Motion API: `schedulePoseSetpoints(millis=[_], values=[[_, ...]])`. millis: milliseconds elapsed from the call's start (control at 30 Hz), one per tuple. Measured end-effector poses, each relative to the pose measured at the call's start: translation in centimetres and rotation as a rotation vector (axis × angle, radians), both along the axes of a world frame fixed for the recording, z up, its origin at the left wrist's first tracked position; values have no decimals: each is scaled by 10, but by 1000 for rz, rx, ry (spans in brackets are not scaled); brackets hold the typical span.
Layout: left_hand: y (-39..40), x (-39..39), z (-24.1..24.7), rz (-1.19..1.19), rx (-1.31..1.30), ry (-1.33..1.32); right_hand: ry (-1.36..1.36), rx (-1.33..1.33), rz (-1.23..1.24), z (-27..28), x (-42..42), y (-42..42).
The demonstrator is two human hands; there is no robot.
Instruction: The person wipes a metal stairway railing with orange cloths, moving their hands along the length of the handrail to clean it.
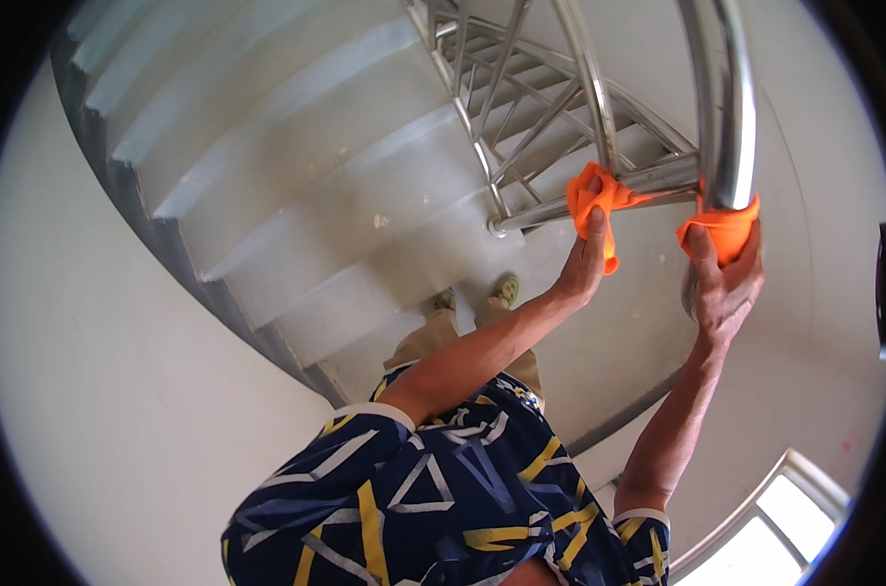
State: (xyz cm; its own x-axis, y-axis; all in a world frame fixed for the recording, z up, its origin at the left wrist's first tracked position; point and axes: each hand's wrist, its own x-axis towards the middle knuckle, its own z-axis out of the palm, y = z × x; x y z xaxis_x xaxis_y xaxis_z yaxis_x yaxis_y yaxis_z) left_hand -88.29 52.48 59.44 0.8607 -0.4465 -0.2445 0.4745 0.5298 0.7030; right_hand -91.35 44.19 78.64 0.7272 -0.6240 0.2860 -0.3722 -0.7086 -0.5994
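Note:
My left hand (588, 253) grips a bunched orange cloth (591, 196) against a stainless steel tube of the stair railing, near the joint of the lower rail (659, 173) and a thinner curved rail (593, 80). To its right, my right hand (729, 289) closes around the thick handrail (740, 110), with an orange cloth (732, 231) wrapped over the tube under the fingers. Whether the two orange pieces are one cloth, I cannot tell. The handrail's lower end shows partly behind my right wrist.
Grey concrete steps (304, 168) climb to the upper left along a white wall (157, 351) with a dark skirting. Another flight (534, 73) shows through the railing bars. My feet, in green shoes (507, 289), stand at the steps' foot. A bright window (773, 527) is at lower right.

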Motion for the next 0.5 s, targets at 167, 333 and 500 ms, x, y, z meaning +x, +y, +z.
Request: schedulePoseSetpoints(millis=[167, 333, 500], values=[[-16, 17, -23, 30, -185, 608, -24, -65, -1, -11, -9, -15], [-56, 59, -70, 246, -155, 838, -2, -8, 21, -7, -8, -12], [-59, 99, -149, 274, -119, 964, 1, -49, 67, 0, 4, -1]])
